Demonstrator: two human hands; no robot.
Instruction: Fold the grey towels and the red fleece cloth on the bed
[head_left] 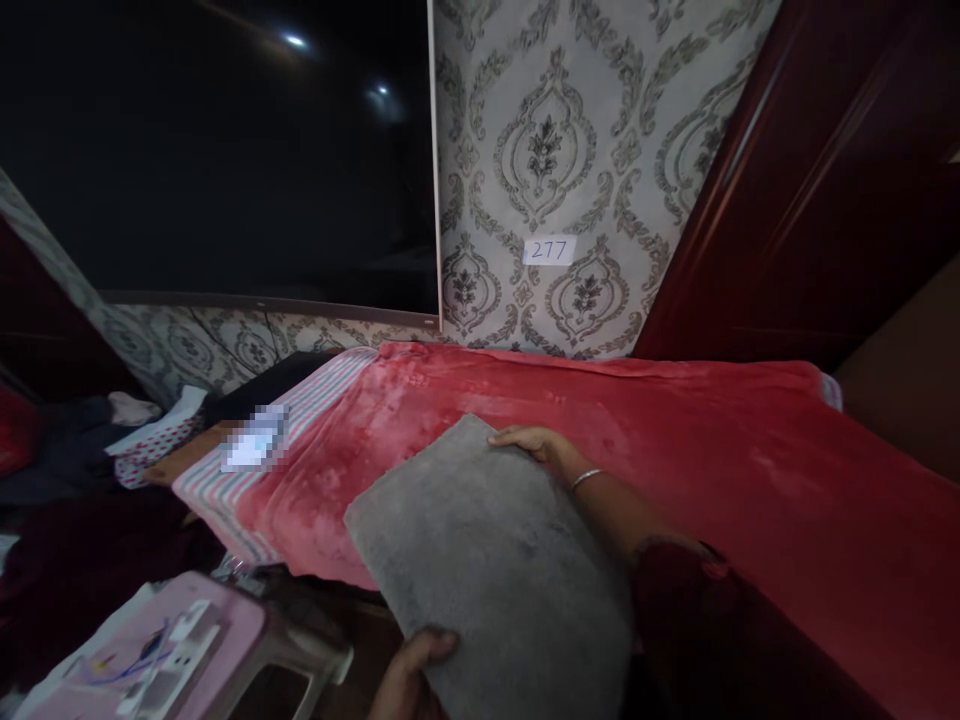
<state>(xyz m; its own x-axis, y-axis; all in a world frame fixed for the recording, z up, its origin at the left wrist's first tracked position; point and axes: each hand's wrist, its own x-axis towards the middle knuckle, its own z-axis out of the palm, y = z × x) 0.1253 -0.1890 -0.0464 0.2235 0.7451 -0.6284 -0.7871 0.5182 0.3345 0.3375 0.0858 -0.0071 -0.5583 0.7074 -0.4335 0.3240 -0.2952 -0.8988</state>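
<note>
A flat piece of gray cloth (502, 560), matte and faintly mottled, with straight edges and blunt corners. It is held tilted, its broad face up, one corner pointing away. The right hand (536, 445) grips it beside that far corner; the left hand (412, 680) grips its lower left edge. In view it overlaps the front edge of the red-covered tabletop (720, 470).

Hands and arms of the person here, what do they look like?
The right hand is ungloved, with a thin silvery bracelet and, further up, a dark reddish sleeve. The left hand is ungloved too; any sleeve on that side is out of view.
</note>
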